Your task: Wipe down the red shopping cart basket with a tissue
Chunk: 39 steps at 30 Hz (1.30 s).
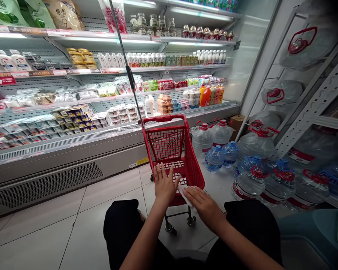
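Before me is a small red plastic shopping cart (pixel 195 165) with a basket-weave body, dark legs and caster wheels. A tall thin pole (pixel 121 41) rises at its left side. My left hand (pixel 165 184), fingers stretched and a little apart, is held up in front of the cart and holds nothing. Lower and to the right, my right hand (pixel 204 206) has its fingers over a crumpled white tissue (pixel 187 198), partly hidden beneath them. Whether either hand touches the cart, I cannot tell.
Behind the cart runs an open refrigerated display case (pixel 109 146) stocked with dairy cups, bottles and packets. Large water bottles (pixel 249 183) stand on the right, by a white metal rack (pixel 304 116). My knees, in dark cloth, flank my arms above the tiled floor (pixel 101 225).
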### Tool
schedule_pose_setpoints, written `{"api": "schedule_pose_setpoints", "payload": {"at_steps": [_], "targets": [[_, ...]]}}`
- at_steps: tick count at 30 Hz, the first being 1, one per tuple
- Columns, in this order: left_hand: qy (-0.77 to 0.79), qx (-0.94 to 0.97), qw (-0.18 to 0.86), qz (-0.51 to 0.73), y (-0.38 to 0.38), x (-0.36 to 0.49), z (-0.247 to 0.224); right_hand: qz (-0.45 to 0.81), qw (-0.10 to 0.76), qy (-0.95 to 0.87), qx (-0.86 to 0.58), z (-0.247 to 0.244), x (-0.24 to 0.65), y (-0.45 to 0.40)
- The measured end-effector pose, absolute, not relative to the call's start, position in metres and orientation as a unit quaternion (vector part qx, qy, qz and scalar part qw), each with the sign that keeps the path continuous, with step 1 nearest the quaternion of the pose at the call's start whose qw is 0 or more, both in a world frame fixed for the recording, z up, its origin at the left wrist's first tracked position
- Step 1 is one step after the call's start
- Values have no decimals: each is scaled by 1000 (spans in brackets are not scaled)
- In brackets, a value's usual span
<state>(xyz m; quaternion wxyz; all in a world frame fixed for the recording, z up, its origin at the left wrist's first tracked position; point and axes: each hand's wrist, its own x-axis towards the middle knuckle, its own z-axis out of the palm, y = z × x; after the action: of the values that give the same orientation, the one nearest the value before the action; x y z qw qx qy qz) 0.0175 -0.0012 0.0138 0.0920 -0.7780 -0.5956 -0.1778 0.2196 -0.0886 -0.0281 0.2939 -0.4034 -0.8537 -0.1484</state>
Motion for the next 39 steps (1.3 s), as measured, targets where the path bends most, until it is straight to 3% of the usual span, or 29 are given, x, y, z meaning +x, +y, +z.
{"api": "schedule_pose_setpoints", "payload": {"at_steps": [4, 12, 20, 25, 30, 39], "targets": [[-558, -808, 61, -177, -21, 24, 5, -111, 300, -875, -363, -22, 215, -80], [-480, -846, 122, -196, -34, 5, 10, -134, 276, -885, -350, -5, 284, -39], [-544, -815, 91, -178, -8, -41, 24, -113, 336, -854, -381, -19, 206, -89], [-608, -755, 104, -221, -3, -47, 25, -136, 306, -885, -323, -12, 165, -103], [-564, -799, 80, -193, -30, -37, 16, -148, 259, -923, -244, -3, 185, -77], [-489, -854, 71, -160, -37, -54, 23, -173, 275, -848, -419, 10, 264, -11]]}}
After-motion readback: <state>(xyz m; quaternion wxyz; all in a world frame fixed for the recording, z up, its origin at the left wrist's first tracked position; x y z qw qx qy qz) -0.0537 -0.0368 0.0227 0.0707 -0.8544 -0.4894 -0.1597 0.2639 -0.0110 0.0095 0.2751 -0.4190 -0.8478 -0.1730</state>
